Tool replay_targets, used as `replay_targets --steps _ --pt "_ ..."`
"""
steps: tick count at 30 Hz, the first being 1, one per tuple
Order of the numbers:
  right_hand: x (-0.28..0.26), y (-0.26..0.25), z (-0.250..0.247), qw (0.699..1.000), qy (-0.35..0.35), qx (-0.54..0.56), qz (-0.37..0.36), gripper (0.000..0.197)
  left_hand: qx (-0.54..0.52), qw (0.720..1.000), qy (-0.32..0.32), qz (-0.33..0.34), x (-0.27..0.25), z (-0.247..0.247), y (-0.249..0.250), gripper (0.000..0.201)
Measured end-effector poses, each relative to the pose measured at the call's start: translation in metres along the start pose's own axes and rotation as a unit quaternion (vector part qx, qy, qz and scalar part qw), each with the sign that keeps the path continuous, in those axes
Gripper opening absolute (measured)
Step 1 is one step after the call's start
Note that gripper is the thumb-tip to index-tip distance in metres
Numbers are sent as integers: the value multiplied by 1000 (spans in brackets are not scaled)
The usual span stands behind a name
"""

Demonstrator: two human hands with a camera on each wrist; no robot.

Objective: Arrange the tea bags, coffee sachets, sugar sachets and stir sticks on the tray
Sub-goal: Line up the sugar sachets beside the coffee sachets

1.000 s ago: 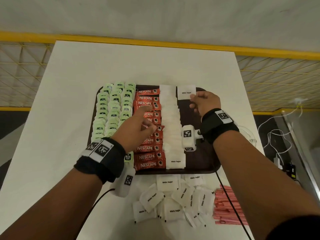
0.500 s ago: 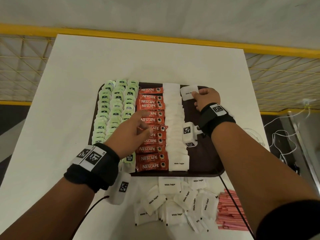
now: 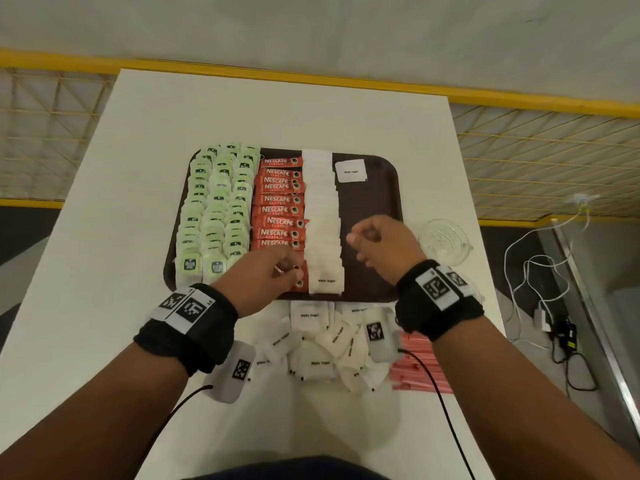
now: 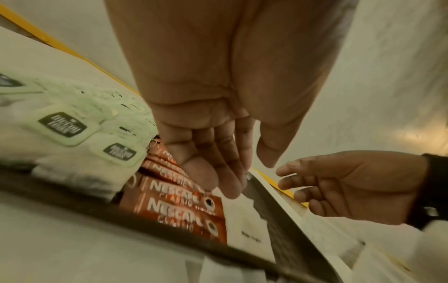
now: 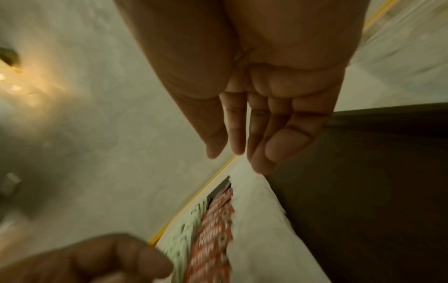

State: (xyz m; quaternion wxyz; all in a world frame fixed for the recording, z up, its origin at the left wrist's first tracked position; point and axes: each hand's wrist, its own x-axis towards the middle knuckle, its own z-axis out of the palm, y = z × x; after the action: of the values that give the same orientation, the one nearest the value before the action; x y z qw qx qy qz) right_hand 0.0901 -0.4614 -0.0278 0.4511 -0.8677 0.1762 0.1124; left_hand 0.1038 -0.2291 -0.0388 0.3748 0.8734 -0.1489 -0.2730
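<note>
A dark brown tray (image 3: 381, 188) holds rows of green tea bags (image 3: 218, 209), a column of red coffee sachets (image 3: 278, 199) and a column of white sugar sachets (image 3: 323, 216). One lone sugar sachet (image 3: 350, 171) lies flat at the tray's far right part. My left hand (image 3: 273, 268) hovers over the near coffee sachets (image 4: 179, 203), fingers relaxed and empty. My right hand (image 3: 374, 244) hangs above the tray beside the sugar column, fingers loose, holding nothing. Loose sugar sachets (image 3: 318, 348) and pink stir sticks (image 3: 415, 372) lie on the table before the tray.
The white table (image 3: 242, 109) ends at a yellow-railed mesh guard (image 3: 536, 161). A clear glass dish (image 3: 443, 240) stands right of the tray. Cables and a power strip (image 3: 554, 323) lie on the floor at the right.
My right hand let go of the sugar sachet at the tray's far right and drew back toward me. My left hand slid nearer, down the coffee column.
</note>
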Motion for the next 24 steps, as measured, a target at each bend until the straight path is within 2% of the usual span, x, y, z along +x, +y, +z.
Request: replay_targets --steps 3,5,7,10,14,16,24 --pt "-42 21 5 986 -104 -125 -27 17 70 997 -29 -10 -23 19 1 15" --pt "-62 37 6 967 -140 -209 -35 18 119 992 -43 -16 -37 32 -2 16" --pt "-77 52 5 954 -141 -265 -22 22 171 983 -49 -41 -49 43 -8 19" --pt "-94 68 6 938 -126 -323 -3 31 229 964 -20 -129 -61 56 -23 32" --pt "-108 75 14 925 -127 -358 34 41 207 950 48 -231 -72 70 -33 51" --pt "-110 75 19 927 -123 -351 56 43 219 944 63 -239 -74 78 -30 57" --pt "-108 81 30 920 -99 -378 39 57 246 936 96 -231 -73 102 -22 59"
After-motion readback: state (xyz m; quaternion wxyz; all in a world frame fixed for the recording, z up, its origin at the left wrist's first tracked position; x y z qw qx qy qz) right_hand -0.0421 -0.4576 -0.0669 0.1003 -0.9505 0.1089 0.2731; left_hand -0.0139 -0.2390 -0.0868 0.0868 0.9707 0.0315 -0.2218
